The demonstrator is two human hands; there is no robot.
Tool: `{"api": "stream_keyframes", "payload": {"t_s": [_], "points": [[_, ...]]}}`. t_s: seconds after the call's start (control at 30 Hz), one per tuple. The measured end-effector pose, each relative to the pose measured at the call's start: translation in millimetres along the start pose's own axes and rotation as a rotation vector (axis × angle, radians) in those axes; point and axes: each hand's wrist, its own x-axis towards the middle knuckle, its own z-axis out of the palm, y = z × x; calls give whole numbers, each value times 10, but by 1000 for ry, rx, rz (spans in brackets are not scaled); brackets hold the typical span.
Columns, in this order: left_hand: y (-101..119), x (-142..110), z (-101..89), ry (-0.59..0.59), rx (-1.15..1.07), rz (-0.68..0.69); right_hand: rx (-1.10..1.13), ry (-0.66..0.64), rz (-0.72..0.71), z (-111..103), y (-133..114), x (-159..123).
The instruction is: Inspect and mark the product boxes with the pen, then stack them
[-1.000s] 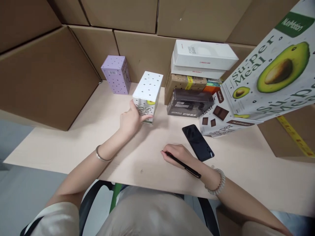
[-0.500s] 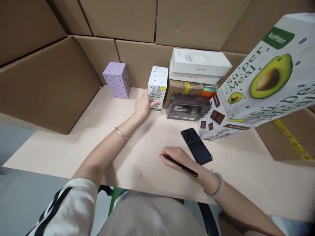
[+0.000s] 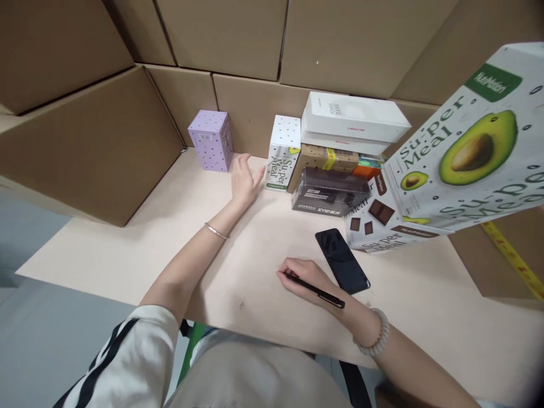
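My left hand (image 3: 245, 180) is open, fingers spread, just above or on the table between two boxes. To its left stands a purple dotted box (image 3: 210, 141). On its right is an upright white box with an avocado print (image 3: 283, 158), apart from the fingers. My right hand (image 3: 304, 275) rests on the table, its fingers closed around a black pen (image 3: 318, 292) that slants back over the wrist. Beside that hand lies a black phone (image 3: 342, 260), screen up.
White power bank boxes (image 3: 355, 122) sit on a brown box (image 3: 323, 158), with a dark wrapped box (image 3: 329, 192) in front. A large avocado-print carton (image 3: 467, 136) leans at right over a chocolate-print box (image 3: 378, 221). Cardboard boxes (image 3: 85, 147) wall the table (image 3: 127, 249).
My left hand has let go of the white avocado box and moved left, toward the purple box. My right hand keeps the pen. The view has shifted slightly.
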Motion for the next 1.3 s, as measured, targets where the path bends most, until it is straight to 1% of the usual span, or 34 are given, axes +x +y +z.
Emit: {"api": "stream_keyframes", "payload": {"t_s": [0.07,0.1,0.17,0.27,0.33,0.4,0.53,0.63,0.73,0.8,0.83,0.9,0.93,1.0,1.03,1.1,1.13,1.2,1.23,1.3], "points": [[-185,5,-141,191,25,-59,19,2,24,18,25,-3],[-264,23,-214,262,52,-102,20,3,35,27,34,-3],[-384,91,-343,344,116,-208,5,20,39,45,47,1],[-484,250,-454,343,158,-377,-23,47,42,64,59,11],[-516,356,-463,310,145,-467,-18,57,55,68,59,16],[-531,432,-441,282,121,-513,-4,65,72,67,52,18],[-536,468,-403,274,34,-501,14,86,111,58,42,23],[-551,408,-447,320,-48,-468,25,101,113,52,60,32],[-599,264,-561,384,-185,-463,40,125,107,55,98,35],[-633,99,-663,417,-307,-433,101,137,138,64,126,29],[-639,-7,-718,406,-370,-406,162,144,166,70,136,24],[-609,-256,-825,361,-515,-341,312,196,226,75,141,5],[-568,-389,-874,340,-590,-326,375,241,245,69,135,-7],[-435,-645,-948,252,-756,-302,436,348,255,38,111,-32],[-350,-760,-971,195,-829,-300,447,400,252,13,101,-44],[-163,-953,-979,-12,-925,-325,475,448,238,-43,105,-55],[-71,-1031,-967,-117,-945,-342,495,450,229,-68,124,-53],[88,-1160,-919,-327,-971,-373,526,409,213,-102,192,-35],[147,-1213,-891,-397,-974,-368,530,376,209,-108,235,-20],[215,-1305,-843,-474,-978,-322,535,336,194,-105,316,11]]}}
